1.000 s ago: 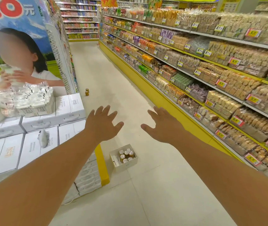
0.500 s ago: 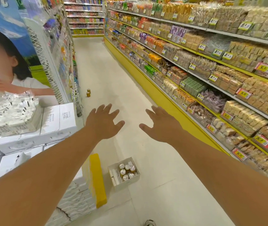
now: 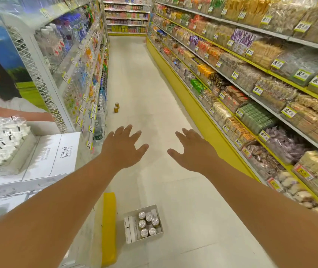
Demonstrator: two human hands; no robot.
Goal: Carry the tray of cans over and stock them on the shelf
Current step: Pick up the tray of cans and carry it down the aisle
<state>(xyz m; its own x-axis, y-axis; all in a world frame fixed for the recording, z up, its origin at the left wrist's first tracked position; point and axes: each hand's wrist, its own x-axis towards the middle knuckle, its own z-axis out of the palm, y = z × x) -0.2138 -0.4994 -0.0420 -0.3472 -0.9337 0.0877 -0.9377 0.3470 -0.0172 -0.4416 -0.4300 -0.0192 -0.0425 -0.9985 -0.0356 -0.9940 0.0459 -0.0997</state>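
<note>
A white cardboard tray lies on the aisle floor beside a yellow shelf base, and several silver-topped cans stand in its right half. Two more gold cans stand on the floor farther down the aisle, by the left shelf. My left hand and my right hand are stretched out in front of me with spread fingers, well above the floor. Neither hand holds or touches anything.
A drinks shelf lines the left side and a long snack shelf with a yellow base lines the right. White cartons are stacked at the left under a poster. A yellow base end juts out next to the tray.
The view has advanced down the aisle. The tray now lies lower and nearer in the frame, and more of the left drinks shelf shows. Both hands stay outstretched and spread.
</note>
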